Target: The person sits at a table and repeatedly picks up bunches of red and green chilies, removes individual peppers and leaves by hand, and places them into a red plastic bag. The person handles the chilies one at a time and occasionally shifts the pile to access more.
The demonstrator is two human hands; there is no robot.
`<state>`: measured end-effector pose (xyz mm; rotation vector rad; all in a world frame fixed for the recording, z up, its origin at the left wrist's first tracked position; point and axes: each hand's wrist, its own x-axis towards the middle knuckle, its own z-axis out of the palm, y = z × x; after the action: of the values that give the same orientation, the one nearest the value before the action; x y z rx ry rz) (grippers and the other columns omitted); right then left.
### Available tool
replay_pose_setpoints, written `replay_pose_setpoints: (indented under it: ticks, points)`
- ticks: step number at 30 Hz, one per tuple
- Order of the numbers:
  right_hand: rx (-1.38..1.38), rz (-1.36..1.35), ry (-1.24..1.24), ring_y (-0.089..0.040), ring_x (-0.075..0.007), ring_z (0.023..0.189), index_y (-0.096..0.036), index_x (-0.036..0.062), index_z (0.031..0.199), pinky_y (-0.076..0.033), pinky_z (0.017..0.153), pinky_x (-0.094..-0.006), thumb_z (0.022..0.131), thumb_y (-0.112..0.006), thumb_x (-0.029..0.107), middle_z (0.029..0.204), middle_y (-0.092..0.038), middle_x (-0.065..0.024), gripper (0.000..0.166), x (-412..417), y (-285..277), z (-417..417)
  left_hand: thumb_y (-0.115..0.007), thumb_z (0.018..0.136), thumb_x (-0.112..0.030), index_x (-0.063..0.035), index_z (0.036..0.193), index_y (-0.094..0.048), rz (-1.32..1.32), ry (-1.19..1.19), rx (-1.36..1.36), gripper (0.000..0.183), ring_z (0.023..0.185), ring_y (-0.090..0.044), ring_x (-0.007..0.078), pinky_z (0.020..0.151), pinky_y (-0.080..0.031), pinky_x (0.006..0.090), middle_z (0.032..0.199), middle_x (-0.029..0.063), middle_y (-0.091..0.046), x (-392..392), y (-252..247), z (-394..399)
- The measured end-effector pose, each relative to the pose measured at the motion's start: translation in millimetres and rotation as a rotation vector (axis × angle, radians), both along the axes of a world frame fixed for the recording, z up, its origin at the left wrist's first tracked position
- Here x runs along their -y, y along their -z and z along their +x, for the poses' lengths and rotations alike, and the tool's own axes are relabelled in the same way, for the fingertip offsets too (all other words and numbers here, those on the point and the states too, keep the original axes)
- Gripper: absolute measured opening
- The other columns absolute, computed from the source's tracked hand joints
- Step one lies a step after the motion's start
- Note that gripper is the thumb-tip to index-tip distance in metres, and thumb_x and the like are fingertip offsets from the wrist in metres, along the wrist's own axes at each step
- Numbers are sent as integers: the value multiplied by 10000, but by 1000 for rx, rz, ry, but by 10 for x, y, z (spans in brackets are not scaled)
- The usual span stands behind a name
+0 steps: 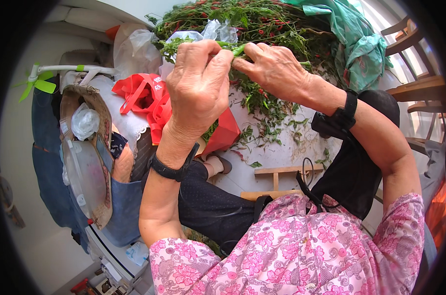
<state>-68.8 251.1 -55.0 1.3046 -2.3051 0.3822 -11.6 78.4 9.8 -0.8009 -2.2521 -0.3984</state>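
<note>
Both my hands are raised in front of me and meet at a chili plant. My left hand (201, 83) pinches its stem, and the leafy end (175, 48) sticks out to the left. Between the two hands lies a green chili pepper (239, 50), its right end in the fingertips of my right hand (278, 72). The fingers partly hide the stem. Beyond is a big heap of uprooted chili plants (260, 18) with red and green peppers. Below my left hand stands a red fabric bag (223, 132) with some greenery at its opening.
Another red bag (142, 94) rests at the left beside an oval basket (107, 206) holding clear plastic. A small green-bladed fan (35, 81) is farther left. Green plastic sheeting (355, 48) edges the heap. Loose leaves litter the floor (282, 147). Wooden chairs (418, 88) stand at right.
</note>
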Motion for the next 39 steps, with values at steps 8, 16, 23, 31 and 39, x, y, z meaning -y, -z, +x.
replay_pose_setpoints:
  ticks: [8, 16, 23, 31, 39]
  points:
    - [-50, 22, -11, -614, -233, 749, -589, 83, 895, -516, 595, -336, 771, -577, 140, 815, -530, -90, 137, 19, -13, 14, -636, 699, -16, -28, 854, -619, -341, -219, 142, 156, 865, -559, 297, 723, -486, 380, 860, 94, -599, 30, 140, -93]
    - [-37, 69, -13, -578, -208, 772, -577, 118, 949, -490, 595, -327, 775, -569, 134, 847, -495, -67, 174, 40, 45, 63, -647, 749, -89, -14, 873, -620, -108, -258, 471, 148, 827, -584, 311, 723, -465, 406, 835, 139, -608, 115, 185, -138]
    - [28, 48, -26, -569, -216, 766, -564, 110, 936, -483, 588, -333, 766, -573, 122, 833, -479, -70, 171, 45, 51, 74, -648, 762, -83, 8, 846, -629, 40, -403, 598, 125, 856, -588, 367, 752, -458, 457, 834, 189, -626, 53, 185, -177]
    - [76, -31, -15, -577, -241, 757, -540, 106, 966, -487, 589, -366, 734, -587, 80, 820, -479, -84, 238, 19, -15, 45, -623, 814, -35, 43, 840, -603, 521, -380, 481, 84, 721, -572, 270, 668, -446, 367, 758, 147, -611, 81, 273, -219]
    - [92, 4, 42, -586, -240, 768, -542, 110, 995, -494, 597, -360, 747, -577, 83, 823, -488, -80, 252, 17, -97, 49, -580, 863, -15, 37, 841, -598, 1280, -259, 519, 59, 582, -476, 112, 524, -385, 241, 691, 24, -561, 113, 318, -294]
